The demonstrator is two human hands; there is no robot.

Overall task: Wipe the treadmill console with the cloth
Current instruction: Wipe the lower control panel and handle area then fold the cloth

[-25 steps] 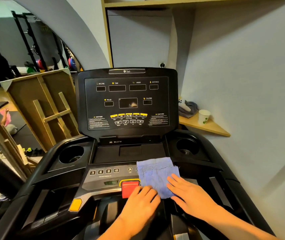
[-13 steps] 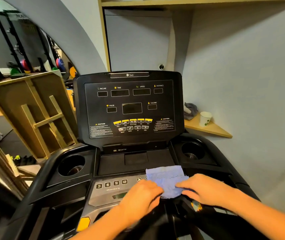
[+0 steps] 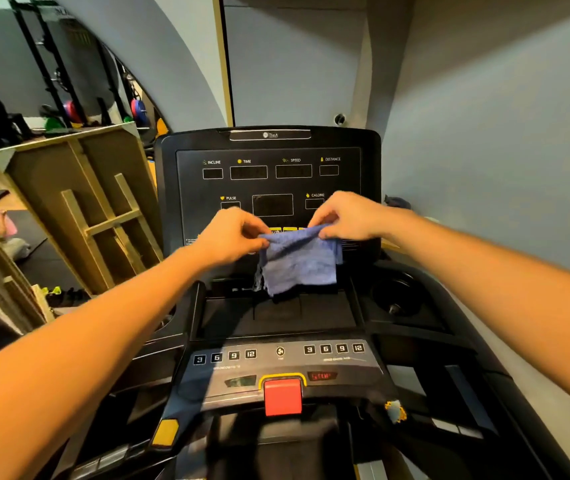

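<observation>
A blue cloth (image 3: 299, 263) hangs in the air in front of the black treadmill console (image 3: 266, 174). My left hand (image 3: 230, 237) pinches its upper left corner and my right hand (image 3: 347, 216) pinches its upper right corner. The cloth covers the row of yellow buttons low on the upright display panel. Its lower edge dangles just above the flat tray of the console. Below lies the grey control strip (image 3: 283, 362) with number keys and a red stop button (image 3: 283, 396).
A cup holder (image 3: 398, 296) sits at the right of the tray. A wooden frame (image 3: 93, 209) leans at the left, with gym racks and weights behind. The grey wall stands close on the right, with a small wooden shelf.
Both hands lifted the cloth off the lower control strip and raised it in front of the display panel, holding it spread by its top corners.
</observation>
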